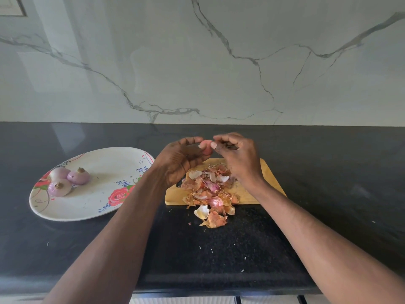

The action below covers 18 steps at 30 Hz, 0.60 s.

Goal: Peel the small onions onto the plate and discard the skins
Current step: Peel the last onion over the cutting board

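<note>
no writing; both hands (210, 148) hold onion (207, 148).

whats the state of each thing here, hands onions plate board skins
left hand: curled around the onion, held over the board
right hand: fingers pinching at the onion's top
onion: held between both hands, pink, partly hidden
plate: flat on the counter, holding three peeled onions
peeled onions: bunched at the plate's left end
cutting board: flat, mostly covered by skins
skins: loose pile, spilling off the board's near edge onto the counter
</note>
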### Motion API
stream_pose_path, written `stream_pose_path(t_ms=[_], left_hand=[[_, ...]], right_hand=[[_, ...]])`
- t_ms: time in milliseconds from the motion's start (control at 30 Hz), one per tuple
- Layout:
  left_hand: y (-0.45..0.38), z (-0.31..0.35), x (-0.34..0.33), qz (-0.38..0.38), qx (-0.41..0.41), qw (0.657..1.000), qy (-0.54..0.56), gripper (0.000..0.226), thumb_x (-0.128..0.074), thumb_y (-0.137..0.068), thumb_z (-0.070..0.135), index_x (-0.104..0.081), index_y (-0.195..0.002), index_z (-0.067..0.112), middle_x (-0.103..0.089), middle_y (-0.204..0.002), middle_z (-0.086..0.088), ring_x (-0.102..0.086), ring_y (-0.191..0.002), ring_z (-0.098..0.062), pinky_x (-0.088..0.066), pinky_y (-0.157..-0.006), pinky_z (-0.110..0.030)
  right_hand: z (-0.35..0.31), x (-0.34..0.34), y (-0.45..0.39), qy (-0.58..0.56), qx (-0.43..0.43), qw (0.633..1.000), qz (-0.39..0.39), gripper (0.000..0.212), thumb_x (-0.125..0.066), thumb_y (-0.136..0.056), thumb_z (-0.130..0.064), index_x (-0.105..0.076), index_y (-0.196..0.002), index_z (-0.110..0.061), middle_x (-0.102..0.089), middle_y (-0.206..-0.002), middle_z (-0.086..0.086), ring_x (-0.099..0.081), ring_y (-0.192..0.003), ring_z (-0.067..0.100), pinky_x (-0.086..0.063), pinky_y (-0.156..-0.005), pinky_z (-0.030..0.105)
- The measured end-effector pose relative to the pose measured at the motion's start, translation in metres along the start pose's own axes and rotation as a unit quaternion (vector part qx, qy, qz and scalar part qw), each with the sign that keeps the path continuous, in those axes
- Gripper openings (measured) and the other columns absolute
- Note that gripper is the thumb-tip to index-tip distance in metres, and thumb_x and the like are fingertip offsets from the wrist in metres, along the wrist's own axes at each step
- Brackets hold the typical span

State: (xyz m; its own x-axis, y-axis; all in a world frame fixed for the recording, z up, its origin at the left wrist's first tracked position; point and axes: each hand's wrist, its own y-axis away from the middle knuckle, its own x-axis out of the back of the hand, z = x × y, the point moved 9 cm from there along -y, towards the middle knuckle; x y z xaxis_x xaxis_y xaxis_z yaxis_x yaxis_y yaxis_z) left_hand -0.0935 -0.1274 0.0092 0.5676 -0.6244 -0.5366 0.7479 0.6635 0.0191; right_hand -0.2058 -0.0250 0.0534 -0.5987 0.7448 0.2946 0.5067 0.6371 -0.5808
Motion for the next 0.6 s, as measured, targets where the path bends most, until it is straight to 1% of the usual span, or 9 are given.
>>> stream_pose_path(t_ms=[67, 133, 233, 267, 333, 400, 500, 533, 600], left_hand=[[0.0, -0.001, -0.002, -0.006, -0.004, 1.0, -0.002, 0.021, -0.058, -0.087, -0.014, -0.061, -0.104, -0.003, -0.073, -0.097, -0.018, -0.074, -0.085, -0.027, -0.062, -0.082, -0.036], [0.0, 0.0, -0.003, -0.009, -0.009, 1.0, -0.004, 0.019, -0.058, -0.087, -0.014, -0.061, -0.102, -0.003, -0.073, -0.098, -0.019, -0.074, -0.086, -0.027, -0.062, -0.081, -0.036], [-0.001, 0.001, -0.001, -0.001, -0.011, 0.999, -0.03, 0.018, -0.06, -0.088, -0.011, -0.062, -0.103, -0.001, -0.073, -0.099, -0.019, -0.075, -0.087, -0.027, -0.063, -0.078, -0.035], [-0.001, 0.0, 0.0, 0.001, -0.007, 0.999, -0.039, 0.019, -0.062, -0.087, -0.009, -0.062, -0.104, -0.001, -0.073, -0.099, -0.019, -0.074, -0.088, -0.027, -0.063, -0.076, -0.035], [0.0, -0.002, -0.002, -0.01, 0.007, 0.999, -0.048, 0.031, -0.066, -0.08, -0.004, -0.063, -0.11, -0.002, -0.072, -0.102, -0.02, -0.073, -0.092, -0.03, -0.064, -0.076, -0.036], [0.001, -0.003, -0.006, -0.028, 0.012, 0.998, -0.06, 0.041, -0.067, -0.076, -0.002, -0.063, -0.116, -0.006, -0.071, -0.108, -0.021, -0.072, -0.096, -0.031, -0.063, -0.08, -0.036], [0.001, -0.002, -0.011, -0.05, -0.005, 0.994, -0.096, 0.039, -0.066, -0.08, -0.002, -0.062, -0.118, -0.011, -0.068, -0.117, -0.023, -0.068, -0.104, -0.033, -0.06, -0.09, -0.038], [0.001, -0.001, -0.012, -0.056, -0.016, 0.992, -0.108, 0.038, -0.066, -0.081, -0.002, -0.063, -0.118, -0.012, -0.067, -0.118, -0.024, -0.067, -0.106, -0.034, -0.059, -0.092, -0.038], [0.0, 0.002, -0.014, -0.064, -0.04, 0.988, -0.132, 0.037, -0.067, -0.079, 0.0, -0.065, -0.115, -0.01, -0.068, -0.115, -0.023, -0.067, -0.104, -0.033, -0.059, -0.093, -0.038]], right_hand=[[0.003, -0.002, 0.0, 0.002, -0.013, 1.0, -0.004, 0.015, -0.078, -0.085, -0.018, -0.077, -0.1, -0.015, -0.073, -0.099, -0.005, -0.068, -0.094, 0.009, -0.055, -0.082, 0.023], [0.006, -0.002, 0.0, -0.018, -0.029, 0.999, -0.008, 0.008, -0.075, -0.087, -0.014, -0.077, -0.093, -0.018, -0.075, -0.092, -0.007, -0.07, -0.089, 0.008, -0.056, -0.081, 0.026], [0.004, -0.001, 0.002, -0.04, -0.038, 0.998, -0.014, 0.022, -0.07, -0.091, -0.008, -0.072, -0.084, -0.028, -0.074, -0.083, -0.012, -0.069, -0.084, 0.002, -0.057, -0.082, 0.023], [0.004, 0.0, 0.002, -0.039, -0.039, 0.998, -0.011, 0.021, -0.069, -0.092, -0.007, -0.071, -0.085, -0.027, -0.074, -0.085, -0.01, -0.069, -0.086, 0.004, -0.057, -0.082, 0.023], [0.004, 0.0, 0.001, -0.03, -0.037, 0.999, -0.007, 0.017, -0.067, -0.093, -0.007, -0.07, -0.091, -0.023, -0.073, -0.09, -0.007, -0.069, -0.089, 0.008, -0.056, -0.082, 0.023], [0.005, 0.0, 0.001, -0.028, -0.036, 0.999, -0.001, 0.014, -0.065, -0.095, -0.007, -0.069, -0.095, -0.02, -0.071, -0.093, -0.005, -0.068, -0.09, 0.009, -0.055, -0.079, 0.02], [0.002, 0.0, 0.003, -0.009, -0.019, 1.0, 0.005, 0.014, -0.06, -0.097, -0.005, -0.061, -0.099, -0.019, -0.063, -0.092, -0.009, -0.06, -0.086, -0.002, -0.048, -0.071, 0.012], [0.0, 0.0, 0.003, -0.001, -0.007, 1.0, 0.006, 0.015, -0.058, -0.098, -0.003, -0.057, -0.101, -0.017, -0.059, -0.091, -0.01, -0.056, -0.083, -0.003, -0.047, -0.07, 0.013], [-0.004, -0.001, 0.005, 0.018, 0.023, 1.0, 0.006, 0.017, -0.056, -0.097, 0.002, -0.053, -0.104, -0.013, -0.055, -0.093, -0.006, -0.054, -0.085, 0.0, -0.046, -0.07, 0.016]])
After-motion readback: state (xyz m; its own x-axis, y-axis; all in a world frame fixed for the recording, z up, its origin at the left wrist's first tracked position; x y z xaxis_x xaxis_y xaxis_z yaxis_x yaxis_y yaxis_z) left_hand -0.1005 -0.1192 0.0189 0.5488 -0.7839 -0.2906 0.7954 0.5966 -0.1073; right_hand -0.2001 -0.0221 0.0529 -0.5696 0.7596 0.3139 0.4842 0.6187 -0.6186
